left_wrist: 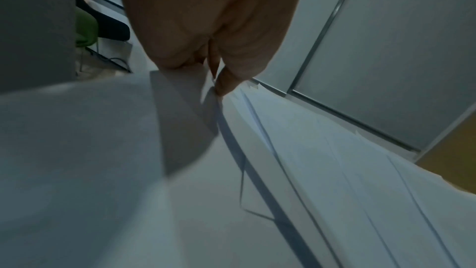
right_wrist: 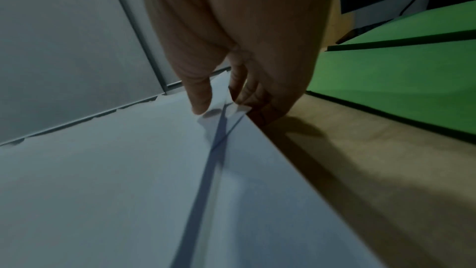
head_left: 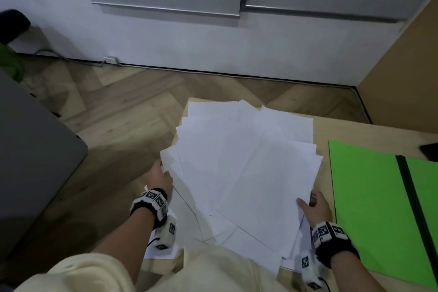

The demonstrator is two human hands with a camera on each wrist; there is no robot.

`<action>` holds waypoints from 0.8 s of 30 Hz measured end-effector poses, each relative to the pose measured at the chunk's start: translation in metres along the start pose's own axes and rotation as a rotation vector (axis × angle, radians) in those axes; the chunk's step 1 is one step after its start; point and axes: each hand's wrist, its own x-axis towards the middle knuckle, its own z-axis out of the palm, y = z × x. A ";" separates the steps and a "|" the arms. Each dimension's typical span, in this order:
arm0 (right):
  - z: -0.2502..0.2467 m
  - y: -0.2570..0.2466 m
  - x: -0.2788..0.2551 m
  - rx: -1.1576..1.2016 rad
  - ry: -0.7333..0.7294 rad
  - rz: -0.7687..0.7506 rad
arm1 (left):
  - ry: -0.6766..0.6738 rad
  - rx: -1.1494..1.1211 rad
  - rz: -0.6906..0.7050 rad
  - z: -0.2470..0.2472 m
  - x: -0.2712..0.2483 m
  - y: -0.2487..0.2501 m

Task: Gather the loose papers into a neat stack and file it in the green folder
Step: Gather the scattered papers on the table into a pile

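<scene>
Wooden surface (head_left: pixel 331 130) carries fanned loose papers (head_left: pixel 244 161): light, floppy, slippery. Your left hand (head_left: pixel 160 176) and right hand (head_left: pixel 316 205) pinch opposite edges; square them before reaching the green folder (head_left: pixel 365 197).

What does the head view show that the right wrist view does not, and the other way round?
Only the head view shows the left hand holding the fanned papers at their left edge, the whole spread of sheets, and the wooden floor. Only the right wrist view shows the thumb above and fingers below pinching the sheets' edge. Both show the right hand, the papers, the green folder and the table.
</scene>
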 end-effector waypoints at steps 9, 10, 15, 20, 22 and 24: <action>-0.006 -0.006 0.016 0.102 -0.175 -0.055 | 0.098 -0.165 0.014 0.005 0.041 -0.016; -0.010 -0.007 0.018 0.125 -0.186 -0.047 | 0.089 -0.176 0.013 0.004 0.049 -0.017; -0.007 -0.016 0.015 0.148 -0.386 0.068 | -0.010 -0.010 0.017 0.016 0.058 -0.015; 0.013 -0.018 0.012 0.141 -0.284 0.127 | -0.037 -0.039 0.025 0.021 0.051 0.013; 0.010 -0.013 0.012 0.209 -0.201 0.151 | -0.148 -0.006 -0.014 0.011 0.051 0.016; 0.005 -0.002 0.015 0.277 -0.144 0.168 | -0.349 0.028 -0.066 0.001 0.055 0.003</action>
